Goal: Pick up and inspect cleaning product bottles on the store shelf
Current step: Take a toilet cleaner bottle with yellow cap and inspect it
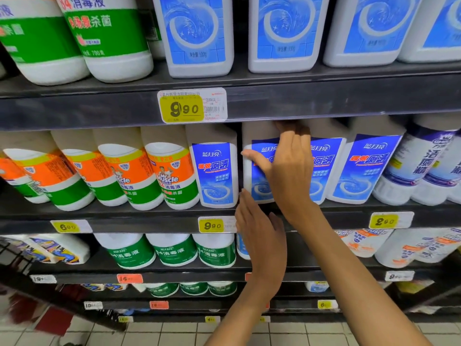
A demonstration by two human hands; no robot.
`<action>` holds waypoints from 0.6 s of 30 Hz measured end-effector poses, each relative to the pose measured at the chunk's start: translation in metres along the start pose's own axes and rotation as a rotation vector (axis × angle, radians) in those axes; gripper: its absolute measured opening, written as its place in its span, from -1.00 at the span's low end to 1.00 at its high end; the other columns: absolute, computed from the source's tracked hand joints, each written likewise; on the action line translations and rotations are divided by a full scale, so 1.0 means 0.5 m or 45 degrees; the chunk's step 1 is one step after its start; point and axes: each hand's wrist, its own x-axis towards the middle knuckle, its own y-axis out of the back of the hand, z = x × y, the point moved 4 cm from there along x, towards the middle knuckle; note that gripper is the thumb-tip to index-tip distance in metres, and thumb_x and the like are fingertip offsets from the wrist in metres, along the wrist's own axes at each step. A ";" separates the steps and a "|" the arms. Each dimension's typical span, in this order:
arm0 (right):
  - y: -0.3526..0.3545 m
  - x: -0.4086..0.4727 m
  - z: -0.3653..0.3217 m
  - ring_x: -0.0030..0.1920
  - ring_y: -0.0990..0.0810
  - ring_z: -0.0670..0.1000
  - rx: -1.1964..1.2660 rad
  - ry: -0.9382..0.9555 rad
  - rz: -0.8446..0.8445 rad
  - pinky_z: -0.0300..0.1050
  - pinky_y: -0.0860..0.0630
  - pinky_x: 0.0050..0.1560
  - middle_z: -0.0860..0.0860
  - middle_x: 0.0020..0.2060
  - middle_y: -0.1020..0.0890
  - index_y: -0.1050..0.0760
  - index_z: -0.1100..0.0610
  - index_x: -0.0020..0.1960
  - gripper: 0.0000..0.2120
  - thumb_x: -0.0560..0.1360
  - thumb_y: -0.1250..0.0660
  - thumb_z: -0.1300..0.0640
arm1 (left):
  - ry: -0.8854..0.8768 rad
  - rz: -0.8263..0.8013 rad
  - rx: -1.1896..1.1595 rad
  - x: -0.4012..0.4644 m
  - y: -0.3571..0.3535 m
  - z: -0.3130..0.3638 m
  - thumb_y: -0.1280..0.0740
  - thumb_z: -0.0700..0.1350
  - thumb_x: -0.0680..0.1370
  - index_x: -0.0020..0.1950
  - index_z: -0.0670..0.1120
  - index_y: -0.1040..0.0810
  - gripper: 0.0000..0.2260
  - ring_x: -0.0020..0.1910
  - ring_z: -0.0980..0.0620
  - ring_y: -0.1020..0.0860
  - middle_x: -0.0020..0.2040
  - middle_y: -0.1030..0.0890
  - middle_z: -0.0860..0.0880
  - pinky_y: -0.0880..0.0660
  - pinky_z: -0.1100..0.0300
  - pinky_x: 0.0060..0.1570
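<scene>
1. One blue-labelled bottle (259, 168) is the one we reach for; it stands on the middle shelf (149, 221), not yet lifted, so as we judge it the picking up has barely begun and the inspection is all still to do.
2. Our right hand (287, 168) lies flat against its front: the fingers (294, 136) are straight and reach up over the top of the label toward the bottle's shoulder, and the thumb is spread out to the left across the label. Nothing is curled round the bottle, so we touch it rather than grip it.
3. Our left hand (262, 236) is below the right fingers, open with straight fingers whose tips come up near the bottle's base at the shelf edge; whether they touch it we cannot tell. It holds nothing.
4. Four bottles of this blue-labelled kind stand in the row: one left of our thumb, the one under our fingers, two to the right.
5. Further left of the thumb we count about five orange-and-green bottles (172, 176), the leftmost cut off; right of the fingers, at least two purple-labelled bottles (411, 171).
6. Three yellow price tags (212, 225) sit on the shelf edge below.
</scene>
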 end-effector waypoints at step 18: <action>0.045 0.004 -0.083 -0.01 -0.56 0.28 0.612 0.071 -0.309 0.02 -0.50 0.03 0.33 -0.04 -0.56 -0.47 0.44 0.14 -0.59 0.47 -0.40 0.13 | 0.003 0.349 -0.325 0.015 0.159 -0.059 -0.25 -0.37 0.51 0.38 -0.15 -0.36 -0.57 0.30 -0.02 -0.41 0.29 -0.46 -0.05 -0.39 0.00 0.29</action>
